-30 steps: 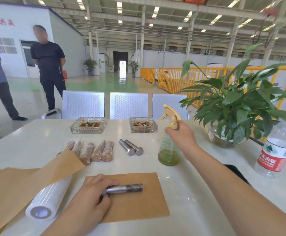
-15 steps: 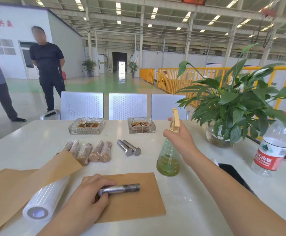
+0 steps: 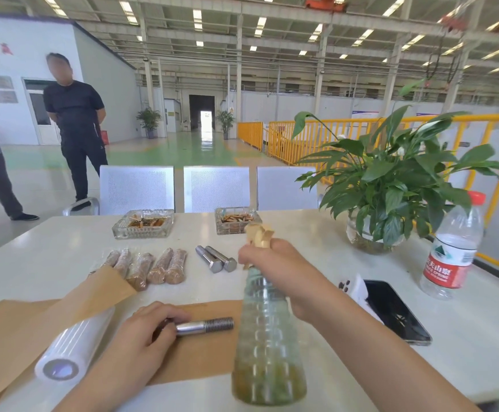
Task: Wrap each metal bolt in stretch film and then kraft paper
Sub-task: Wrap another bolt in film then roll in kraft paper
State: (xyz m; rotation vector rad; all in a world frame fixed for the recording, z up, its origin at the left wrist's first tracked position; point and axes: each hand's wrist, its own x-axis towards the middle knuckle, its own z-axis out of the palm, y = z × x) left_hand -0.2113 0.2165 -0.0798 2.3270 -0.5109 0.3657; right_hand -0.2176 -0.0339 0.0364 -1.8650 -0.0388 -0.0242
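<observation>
bright overhead striplights | floor glare | edges warped | spray bottle (image 3: 267,337) blurred

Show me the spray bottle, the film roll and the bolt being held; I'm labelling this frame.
spray bottle (image 3: 267,337), head view, on its clear ribbed body.
film roll (image 3: 72,349), head view, on its white side.
bolt (image 3: 209,325), head view, where the smooth shank meets the thread.

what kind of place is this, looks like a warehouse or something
Most likely a factory hall: a high steel-truss roof with strip lights, yellow safety railings and a painted green floor behind the white table.
</observation>
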